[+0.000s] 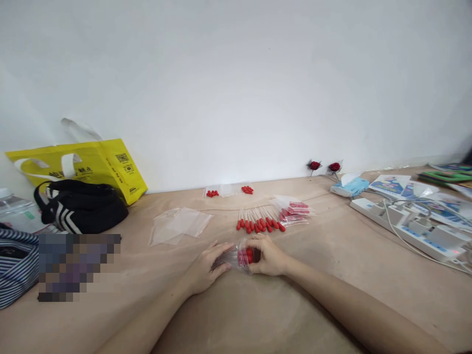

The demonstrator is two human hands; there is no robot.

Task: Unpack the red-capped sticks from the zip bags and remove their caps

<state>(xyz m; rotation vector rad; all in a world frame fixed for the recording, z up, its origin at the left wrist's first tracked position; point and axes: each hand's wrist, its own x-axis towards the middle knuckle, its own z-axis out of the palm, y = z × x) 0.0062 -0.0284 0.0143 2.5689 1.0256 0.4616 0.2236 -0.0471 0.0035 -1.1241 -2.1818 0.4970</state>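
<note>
Near the middle of the table, a clear plastic bag [242,242] with red-tipped white sticks [245,256] in it lies between my hands. My left hand [206,268] curls round its left end, thumb and fingers at the pale stick ends. At the right end, by the red tips, my right hand [271,256] pinches the bag. Just beyond is a fanned row of loose red-tipped sticks [261,224]. Filled clear bags [295,211] overlap to their right. Flat, clear bags [180,226] are spread to the left.
A clear packet [230,190] with red tips at both ends lies near the wall. At left stand a yellow bag [110,162] and a black pouch [92,206]. A power strip [409,228] with cables, a tissue pack [349,187] and two dark red roses [335,167] are at right.
</note>
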